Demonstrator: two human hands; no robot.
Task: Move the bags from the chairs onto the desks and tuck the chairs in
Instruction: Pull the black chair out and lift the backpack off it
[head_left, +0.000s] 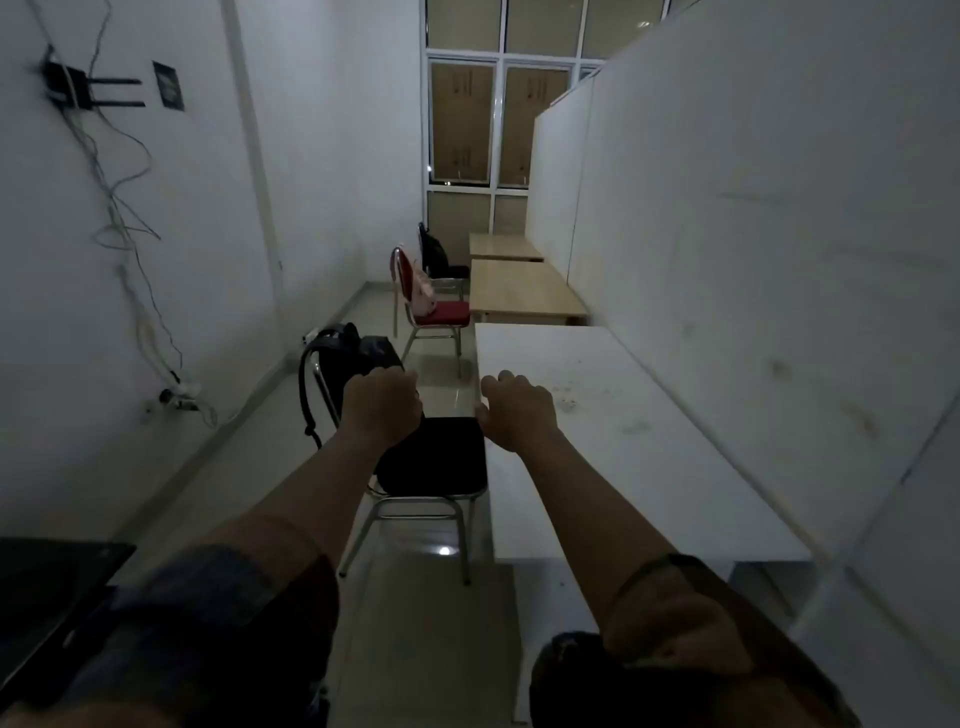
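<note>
Left hand (382, 408) apparently grips black backpack (345, 364) | right hand (517, 415) loosely spread, empty | lift it to white desk (649, 457), 3 o'clock of black chair (431, 462)

Backpack (353, 364) on chair (431, 462), left of desk (623, 441).

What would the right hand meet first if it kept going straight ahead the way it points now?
Probably the white desk: the right hand hovers over its near left edge, fingers angled forward and down toward the bare top. How far above the top it is cannot be told.
</note>
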